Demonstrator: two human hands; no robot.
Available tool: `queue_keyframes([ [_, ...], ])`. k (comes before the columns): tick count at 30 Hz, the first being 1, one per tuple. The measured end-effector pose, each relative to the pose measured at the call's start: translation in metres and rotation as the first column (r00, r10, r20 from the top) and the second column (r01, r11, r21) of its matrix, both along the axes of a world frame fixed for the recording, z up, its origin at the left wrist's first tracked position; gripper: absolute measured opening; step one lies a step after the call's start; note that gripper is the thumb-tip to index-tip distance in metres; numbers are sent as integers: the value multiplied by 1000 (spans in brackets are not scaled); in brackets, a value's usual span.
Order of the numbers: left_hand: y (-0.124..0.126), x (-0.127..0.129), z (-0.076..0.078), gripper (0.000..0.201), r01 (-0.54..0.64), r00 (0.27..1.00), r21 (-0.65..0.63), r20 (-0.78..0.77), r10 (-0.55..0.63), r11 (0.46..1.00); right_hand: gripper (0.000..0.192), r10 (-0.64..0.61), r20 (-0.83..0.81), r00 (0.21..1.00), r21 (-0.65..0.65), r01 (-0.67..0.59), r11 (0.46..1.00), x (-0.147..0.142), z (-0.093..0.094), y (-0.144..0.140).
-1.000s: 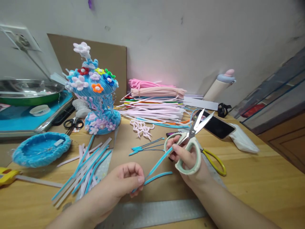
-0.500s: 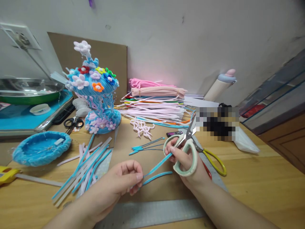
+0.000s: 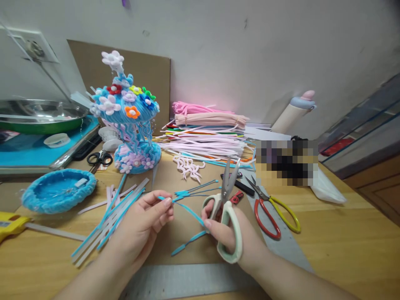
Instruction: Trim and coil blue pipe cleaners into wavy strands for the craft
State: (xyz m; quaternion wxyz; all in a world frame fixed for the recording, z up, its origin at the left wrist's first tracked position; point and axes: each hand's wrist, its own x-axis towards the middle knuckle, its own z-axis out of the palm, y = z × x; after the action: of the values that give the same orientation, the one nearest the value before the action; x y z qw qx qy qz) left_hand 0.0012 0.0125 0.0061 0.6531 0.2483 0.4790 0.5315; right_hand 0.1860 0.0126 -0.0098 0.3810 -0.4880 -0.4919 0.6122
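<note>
My left hand (image 3: 151, 218) is closed, pinching one end of a blue pipe cleaner (image 3: 189, 210) between thumb and fingers. Thumb and fingertip of my right hand (image 3: 223, 229) meet at its other end, and the strand bows slightly between them. Scissors (image 3: 225, 193) with pale green handles hang on my right hand, blades pointing up and slightly parted, away from the strand. Below, on brown cardboard (image 3: 175, 260), lies another blue pipe cleaner piece (image 3: 179, 250) with a thin dark stretch in its middle. Several blue pieces with thinned stems (image 3: 200, 189) lie just beyond my hands.
Left are cut blue and pale strips (image 3: 108, 233), a yellow tape measure (image 3: 12, 225), a blue fuzzy basin (image 3: 59, 191) and a flower-covered blue ornament (image 3: 125, 112). Behind lie pipe cleaner bundles (image 3: 206, 146). Red-and-yellow-handled pliers (image 3: 265, 198) rest at right.
My left hand has moved up and left. My right hand has shifted left and lower, turning the scissors more upright and uncovering the red-and-yellow-handled pliers. The pipe cleaner now bows.
</note>
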Motion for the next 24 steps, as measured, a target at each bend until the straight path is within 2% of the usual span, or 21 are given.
queue_keyframes([
  [7,-2,1,0,24,-47,998,64,-27,49,997,29,128,-48,991,-76,-132,988,-7,0,-10],
  [12,-3,1,-2,23,-48,998,50,-42,50,998,26,118,48,992,-134,-110,985,-11,-3,-13],
  [15,-2,0,-2,22,-39,998,52,-48,41,998,28,187,-44,981,-100,-191,977,-5,-7,-13],
  [17,-2,-3,0,20,1,998,37,-58,2,999,31,187,-147,971,-66,-199,978,1,-9,-12],
  [20,-2,-8,5,15,131,990,-6,-56,-131,991,31,188,-342,921,-81,-228,970,9,-12,-7],
  [24,-1,-14,9,12,319,948,-56,7,-319,946,25,246,-541,804,-201,-408,891,14,-12,-2],
])
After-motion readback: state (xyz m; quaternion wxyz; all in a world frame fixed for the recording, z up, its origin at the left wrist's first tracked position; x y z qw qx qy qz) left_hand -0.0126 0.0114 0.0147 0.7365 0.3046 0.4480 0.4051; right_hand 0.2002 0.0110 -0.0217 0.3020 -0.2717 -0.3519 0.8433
